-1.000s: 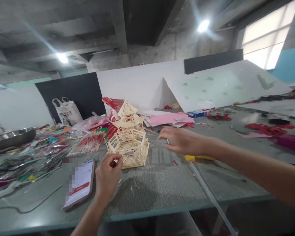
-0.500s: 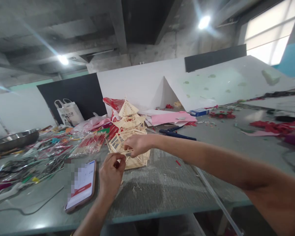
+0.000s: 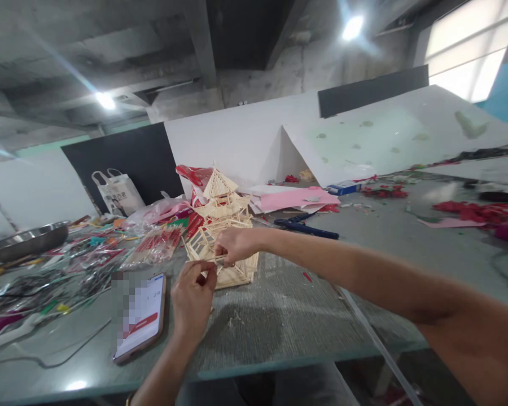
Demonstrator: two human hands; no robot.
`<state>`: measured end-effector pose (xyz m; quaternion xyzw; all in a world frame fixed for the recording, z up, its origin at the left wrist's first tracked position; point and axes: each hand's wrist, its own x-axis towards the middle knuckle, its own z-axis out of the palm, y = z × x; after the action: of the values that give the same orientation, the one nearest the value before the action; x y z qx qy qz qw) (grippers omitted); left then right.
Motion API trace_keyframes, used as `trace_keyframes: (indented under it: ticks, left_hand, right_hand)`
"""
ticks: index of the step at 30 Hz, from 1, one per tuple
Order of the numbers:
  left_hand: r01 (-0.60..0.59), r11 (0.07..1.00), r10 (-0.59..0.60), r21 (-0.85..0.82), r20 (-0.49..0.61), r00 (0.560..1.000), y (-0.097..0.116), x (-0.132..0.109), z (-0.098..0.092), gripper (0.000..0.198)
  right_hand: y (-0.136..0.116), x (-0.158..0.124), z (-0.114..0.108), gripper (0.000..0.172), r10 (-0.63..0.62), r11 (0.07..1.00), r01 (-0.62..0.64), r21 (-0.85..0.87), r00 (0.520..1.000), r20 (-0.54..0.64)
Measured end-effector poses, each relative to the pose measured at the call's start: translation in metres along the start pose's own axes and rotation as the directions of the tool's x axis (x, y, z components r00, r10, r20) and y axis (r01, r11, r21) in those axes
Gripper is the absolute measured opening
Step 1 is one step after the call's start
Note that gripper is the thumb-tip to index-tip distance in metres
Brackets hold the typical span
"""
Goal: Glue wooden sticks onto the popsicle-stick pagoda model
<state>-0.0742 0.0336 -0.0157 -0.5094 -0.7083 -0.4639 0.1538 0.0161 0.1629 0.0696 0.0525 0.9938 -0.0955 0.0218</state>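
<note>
A pale model pagoda (image 3: 226, 213) built of thin wooden sticks stands upright on the table, its tiers narrowing to a pointed roof. At the front of its lower tier, a thin wooden stick (image 3: 215, 259) runs between my two hands. My left hand (image 3: 193, 290) pinches the stick's near-left end, thumb and fingertips together. From the right, my right hand (image 3: 233, 246) reaches across and covers part of the lower tiers, its fingers closed around the other end. The exact contact of the fingertips with the model is hidden.
A phone (image 3: 139, 318) lies left of my left hand. Dark blue pliers (image 3: 307, 226) are behind my right forearm. Bagged sticks (image 3: 158, 245), tangled wires (image 3: 84, 282) and a metal bowl (image 3: 25, 239) crowd the left. Pink paper (image 3: 294, 198) lies behind the model.
Both hands stay almost in place at the model. The stick between them shows more plainly now, and the right fingers have shifted slightly. The view has tilted a little.
</note>
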Motion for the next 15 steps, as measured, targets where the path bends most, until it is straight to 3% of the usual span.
trace_keyframes:
  ticks: [10, 15]
  left_hand:
    - [0.002, 1.000, -0.002, 0.018, -0.015, 1.000, -0.0015, -0.0005, 0.0015, 0.013]
    - [-0.013, 0.999, 0.015, 0.039, -0.038, 0.999, -0.0009, -0.0003, 0.0031, 0.014]
  right_hand:
    - [-0.0062, -0.0021, 0.0022, 0.004, 0.001, 0.994, -0.006, -0.106, 0.999, -0.049]
    - [-0.0081, -0.0046, 0.0025, 0.008, 0.054, 0.998, -0.055, -0.042, 0.998, -0.038]
